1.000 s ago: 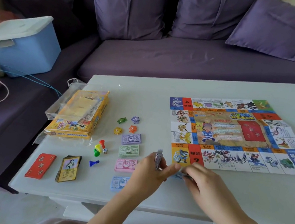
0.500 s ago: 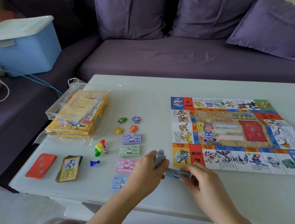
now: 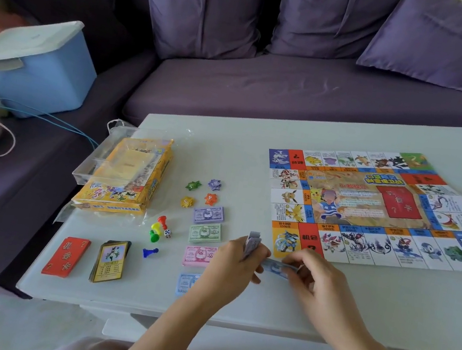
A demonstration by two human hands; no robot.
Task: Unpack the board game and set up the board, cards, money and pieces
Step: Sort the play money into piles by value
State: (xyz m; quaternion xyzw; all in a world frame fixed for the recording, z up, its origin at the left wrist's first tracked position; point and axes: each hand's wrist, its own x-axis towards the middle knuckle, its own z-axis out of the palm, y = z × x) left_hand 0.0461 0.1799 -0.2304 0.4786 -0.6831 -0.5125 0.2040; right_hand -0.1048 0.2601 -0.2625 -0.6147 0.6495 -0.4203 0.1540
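Note:
The game board (image 3: 371, 207) lies unfolded on the right of the white table (image 3: 385, 307). My left hand (image 3: 234, 267) grips a small upright stack of banknotes (image 3: 252, 241). My right hand (image 3: 316, 280) pinches a single blue note (image 3: 277, 266) drawn sideways from that stack. Money piles lie in a column: purple (image 3: 208, 214), green (image 3: 204, 233), pink (image 3: 198, 255) and blue (image 3: 186, 283), the blue one partly hidden by my left arm. Red cards (image 3: 66, 257) and yellow cards (image 3: 110, 261) sit at the front left.
The yellow game box (image 3: 125, 178) with a clear lid lies at the table's left. Star tokens (image 3: 203, 193), coloured pawns (image 3: 157, 231), a die (image 3: 167, 233) and a blue pawn (image 3: 149, 252) lie between box and money. A purple sofa (image 3: 299, 88) and blue bin (image 3: 30, 68) stand behind.
My right hand has pulled a blue note out sideways from the stack in my left hand. Both hands stay just in front of the board's near left corner.

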